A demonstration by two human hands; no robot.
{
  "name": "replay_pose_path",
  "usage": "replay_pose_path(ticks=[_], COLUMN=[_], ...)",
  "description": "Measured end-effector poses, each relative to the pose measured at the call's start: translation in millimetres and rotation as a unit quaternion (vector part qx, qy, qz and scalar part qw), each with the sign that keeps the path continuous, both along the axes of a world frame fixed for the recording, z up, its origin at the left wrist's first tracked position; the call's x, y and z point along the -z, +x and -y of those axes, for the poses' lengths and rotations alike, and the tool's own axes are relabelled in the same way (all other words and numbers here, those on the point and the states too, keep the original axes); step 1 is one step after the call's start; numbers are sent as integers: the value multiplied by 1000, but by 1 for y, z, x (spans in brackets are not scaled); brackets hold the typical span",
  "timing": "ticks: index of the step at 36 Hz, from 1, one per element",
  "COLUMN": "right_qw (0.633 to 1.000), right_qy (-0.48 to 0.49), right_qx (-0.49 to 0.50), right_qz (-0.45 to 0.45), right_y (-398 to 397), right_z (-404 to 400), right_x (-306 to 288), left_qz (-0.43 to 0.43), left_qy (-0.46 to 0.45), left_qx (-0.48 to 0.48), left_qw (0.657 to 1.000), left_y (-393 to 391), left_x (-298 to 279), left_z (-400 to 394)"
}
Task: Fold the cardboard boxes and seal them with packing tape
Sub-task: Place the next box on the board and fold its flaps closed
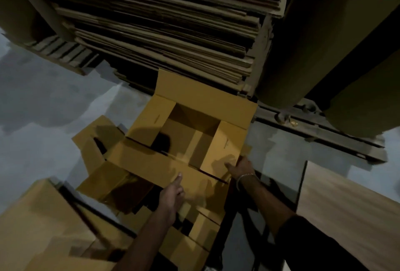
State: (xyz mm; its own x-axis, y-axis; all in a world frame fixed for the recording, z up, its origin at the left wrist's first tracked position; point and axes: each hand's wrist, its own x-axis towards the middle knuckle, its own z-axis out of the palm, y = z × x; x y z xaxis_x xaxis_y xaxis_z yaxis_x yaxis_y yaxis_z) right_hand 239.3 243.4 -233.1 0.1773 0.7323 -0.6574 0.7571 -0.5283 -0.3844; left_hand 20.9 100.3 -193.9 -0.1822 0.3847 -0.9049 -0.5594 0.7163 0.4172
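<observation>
A yellow-brown cardboard box stands open-topped in the middle of the view, its four top flaps spread. My right hand grips the near corner of the right flap, thumb on top. My left hand lies flat on the near long flap with a finger stretched forward. Inside the box I see the bottom flaps folded in. No packing tape is visible.
A tall stack of flat cardboard sheets rises behind the box. More folded yellow boxes lie left and near me on the grey floor. Big brown paper rolls stand right, and a pale wooden board lies at lower right.
</observation>
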Motion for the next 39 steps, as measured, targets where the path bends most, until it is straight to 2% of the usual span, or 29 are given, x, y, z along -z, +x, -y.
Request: replay_pose_path(ticks=[2,4,7,11,12,13,15,16,17,18,20,23,25,26,28,32,39], right_qw=[991,973,961,956,956,956,959,963,968,972,977,978,976,976,976,979,985], right_qy=[-30,-75,-116,-82,-81,-80,-76,-71,-56,-41,-9,1,4,9,13,18,49], right_qx=[119,194,202,221,222,224,221,215,206,197,186,194,205,209,208,202,166], right_qz=[-49,-101,-151,-177,-173,-172,-159,-145,-130,-118,-101,-80,-68,-63,-55,-31,3], right_y=[-2,-4,-4,2,-1,-1,-7,-9,-11,-12,-12,-12,-13,-14,-15,-19,-17], right_z=[-12,-21,-25,-13,-8,-4,4,7,11,14,19,23,24,26,33,53,101], right_x=[24,49,87,139,136,145,140,139,136,134,135,131,121,115,102,60,-55], left_qz=[46,59,32,-16,-74,-173,-378,-454,-492,-500,-444,-254,-122,-87,-59,-47,-53], left_qy=[-12,-17,-30,-10,-10,-19,-63,-89,-114,-136,-148,-98,-63,-62,-57,35,69], left_qx=[-16,-21,-20,-13,1,19,59,86,102,92,15,-140,-161,-154,-149,-156,-129], left_qw=[999,998,999,1000,997,985,922,883,857,850,884,952,977,982,985,986,988], left_y=[3,7,14,19,21,21,23,24,25,25,25,18,12,9,3,-16,-27], left_x=[14,31,58,82,84,88,94,97,101,102,106,106,96,89,74,41,-59], left_z=[-12,-22,-31,-35,-34,-30,-19,-13,-9,-6,-4,-1,-2,-3,-2,11,44])
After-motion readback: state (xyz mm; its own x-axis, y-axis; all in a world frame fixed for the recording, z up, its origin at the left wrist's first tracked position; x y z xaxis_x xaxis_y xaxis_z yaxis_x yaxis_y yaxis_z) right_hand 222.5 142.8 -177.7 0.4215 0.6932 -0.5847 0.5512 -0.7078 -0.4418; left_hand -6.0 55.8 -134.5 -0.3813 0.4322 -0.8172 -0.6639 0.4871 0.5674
